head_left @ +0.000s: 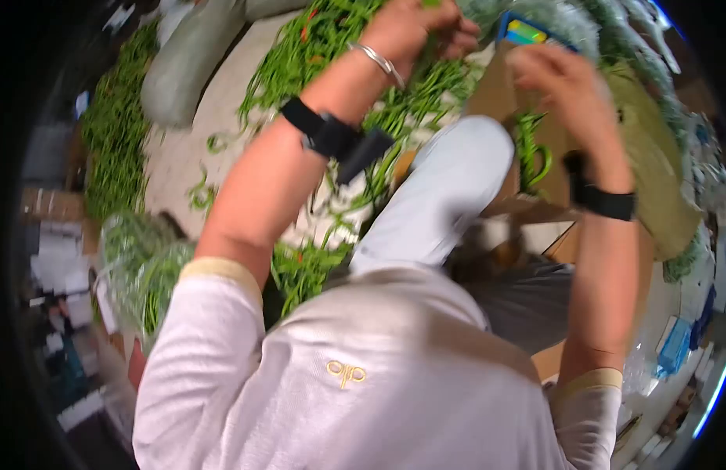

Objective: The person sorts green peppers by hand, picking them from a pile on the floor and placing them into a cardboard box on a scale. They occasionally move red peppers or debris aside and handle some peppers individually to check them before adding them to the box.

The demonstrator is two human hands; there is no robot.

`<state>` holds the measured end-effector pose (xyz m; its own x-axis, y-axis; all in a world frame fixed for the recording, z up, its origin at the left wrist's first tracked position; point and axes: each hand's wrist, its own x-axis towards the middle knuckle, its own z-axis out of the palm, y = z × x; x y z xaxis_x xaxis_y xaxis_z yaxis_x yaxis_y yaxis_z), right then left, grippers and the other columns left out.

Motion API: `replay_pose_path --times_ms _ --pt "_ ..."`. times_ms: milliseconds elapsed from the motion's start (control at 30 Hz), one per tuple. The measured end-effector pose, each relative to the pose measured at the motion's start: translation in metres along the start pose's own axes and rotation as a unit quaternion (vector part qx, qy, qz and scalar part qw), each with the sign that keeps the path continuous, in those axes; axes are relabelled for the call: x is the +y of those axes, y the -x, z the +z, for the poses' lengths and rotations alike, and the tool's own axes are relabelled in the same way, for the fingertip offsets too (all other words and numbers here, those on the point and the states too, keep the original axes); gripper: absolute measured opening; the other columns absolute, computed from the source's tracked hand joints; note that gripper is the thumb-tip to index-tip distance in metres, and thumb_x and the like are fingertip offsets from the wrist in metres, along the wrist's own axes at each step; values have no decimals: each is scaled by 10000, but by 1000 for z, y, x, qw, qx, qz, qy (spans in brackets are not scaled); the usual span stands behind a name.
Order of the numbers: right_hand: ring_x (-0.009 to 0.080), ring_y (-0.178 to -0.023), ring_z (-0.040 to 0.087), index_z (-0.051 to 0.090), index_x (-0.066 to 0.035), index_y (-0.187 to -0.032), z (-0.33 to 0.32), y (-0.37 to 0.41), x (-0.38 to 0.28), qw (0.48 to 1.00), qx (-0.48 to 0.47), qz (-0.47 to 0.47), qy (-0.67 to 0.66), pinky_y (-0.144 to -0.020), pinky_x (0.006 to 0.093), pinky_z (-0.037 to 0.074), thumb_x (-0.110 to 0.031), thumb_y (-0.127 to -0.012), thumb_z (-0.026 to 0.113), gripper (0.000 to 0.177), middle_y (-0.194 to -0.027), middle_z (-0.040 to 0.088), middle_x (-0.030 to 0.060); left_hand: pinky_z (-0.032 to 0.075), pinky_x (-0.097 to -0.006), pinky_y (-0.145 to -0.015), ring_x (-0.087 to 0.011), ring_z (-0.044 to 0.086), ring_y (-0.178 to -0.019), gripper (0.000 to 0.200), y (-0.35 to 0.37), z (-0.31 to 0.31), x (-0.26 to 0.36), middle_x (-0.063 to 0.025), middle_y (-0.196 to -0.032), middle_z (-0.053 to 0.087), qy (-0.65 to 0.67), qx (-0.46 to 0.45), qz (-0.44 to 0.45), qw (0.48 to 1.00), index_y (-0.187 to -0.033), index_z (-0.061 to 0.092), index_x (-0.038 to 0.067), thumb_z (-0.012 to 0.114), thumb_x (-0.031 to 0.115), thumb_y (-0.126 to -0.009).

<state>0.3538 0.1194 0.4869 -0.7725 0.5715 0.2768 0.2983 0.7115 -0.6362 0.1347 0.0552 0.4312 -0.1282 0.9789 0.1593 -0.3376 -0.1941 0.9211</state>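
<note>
My left hand (pixel 414 35), with a silver bangle at its wrist, is at the top, over the loose green peppers (pixel 316 47). Its fingers are curled, and a smooth bit of green pepper (pixel 430 3) shows between them at the picture's edge. Blurred by motion, my right hand (pixel 563 82) hovers above an open cardboard box (pixel 488 94); I cannot tell whether it holds anything. Inside the box, several long green peppers (pixel 533 153) show below that hand. Each forearm wears a black strap.
My bent knee (pixel 473 149) lies between the pepper heap and the box. A full pale sack (pixel 187 74) rests at the left, above a clear bag of green peppers (pixel 148 266). Along the right lies a yellow-green sack (pixel 653 164). Stray peppers (pixel 201 192) are scattered on the pale floor sheet.
</note>
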Motion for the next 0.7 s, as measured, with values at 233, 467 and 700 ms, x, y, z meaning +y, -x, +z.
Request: replay_pose_path --times_ms 233,467,700 --pt "350 -1213 397 422 -28 -1286 -37 94 149 919 8 178 353 -992 389 339 -388 -832 587 602 -1313 412 216 462 -327 -678 -176 606 -731 435 201 -174 -98 -104 -806 646 -441 178 -312 822 -971 589 6 592 411 -812" --pt "338 -1267 341 259 -13 -1375 14 133 197 931 2 188 313 -1013 390 318 -314 -852 587 687 -1378 342 204 449 -406 -819 -321 573 -897 223 337 -188 -219 -135 -1052 597 -423 -451 -346 705 -1002 602 41 503 191 -870" --pt "296 -1329 249 219 -15 -1393 22 129 174 932 -14 221 287 -1079 357 198 -143 -868 544 631 -1431 267 173 463 -274 -664 -118 578 -687 137 173 -227 -284 -48 -737 636 -412 249 -317 817 -852 625 32 580 160 -839"
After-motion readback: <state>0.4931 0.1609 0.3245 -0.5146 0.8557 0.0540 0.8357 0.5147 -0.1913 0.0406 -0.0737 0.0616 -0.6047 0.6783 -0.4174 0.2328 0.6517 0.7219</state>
